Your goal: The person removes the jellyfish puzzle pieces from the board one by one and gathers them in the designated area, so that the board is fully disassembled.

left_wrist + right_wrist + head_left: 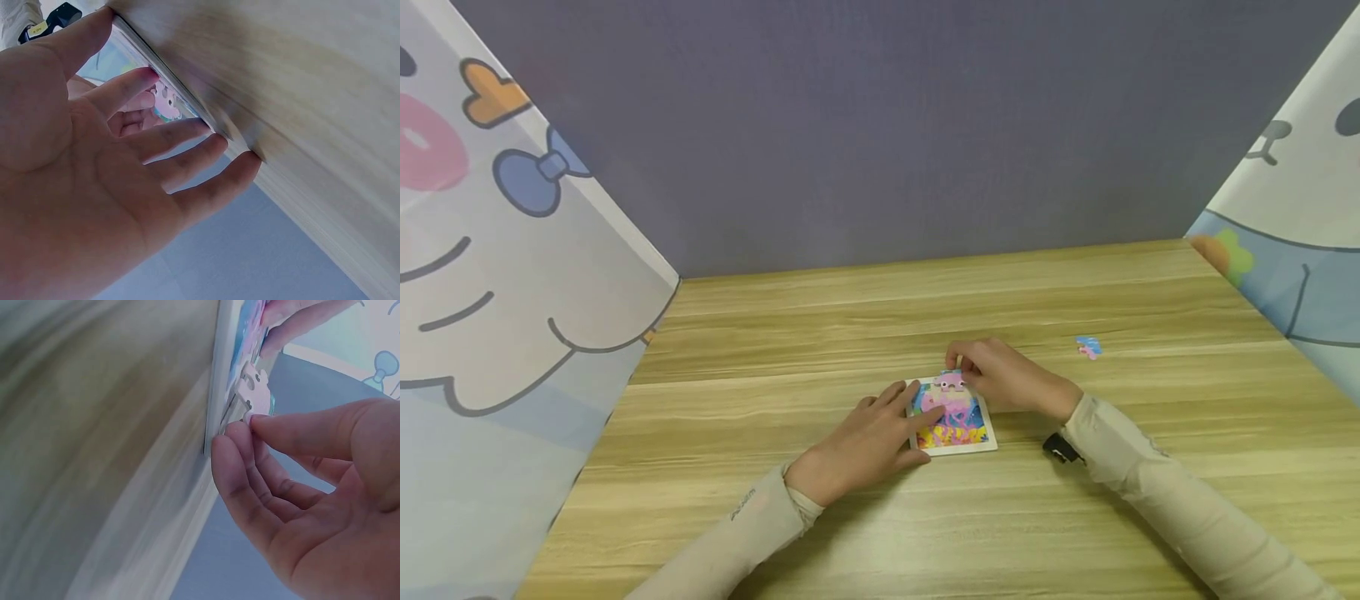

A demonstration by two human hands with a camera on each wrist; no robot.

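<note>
Head view up on my screen, and here's the spread: a wood-grain table (737,350), with everything near its middle. Taking the board as my dial, with twelve pointing away from the wearer, the left hand (872,437) comes in from eight, fingers stretched rather than clenched, thumb at the near edge, index across the picture. It steadies the board, I'd say, and grips nothing. The right hand (1015,379) sits toward two, with a narrow pinch between thumb and fingertips, holding a piece!

Now the puzzle board (962,450) itself, flat on the table: white border, picture reading upright for the wearer, yellow growth at six, pink creature reaching up toward twelve. It looks close to square, so I can't call a long axis; its near edge runs roughly nine to three.

In that pinch, the eyed piece (950,382) is over the twelve o'clock edge, its eyes and longer way lined up nine to three. The right wrist view shows it tipped away from the surface, so I judge it unseated. Most of the lower picture looks filled. Smallest of all, a loose piece (1087,347), blue and pink, lies well apart at two. By my count, those two are outstanding; fingers hide the rest.
</note>
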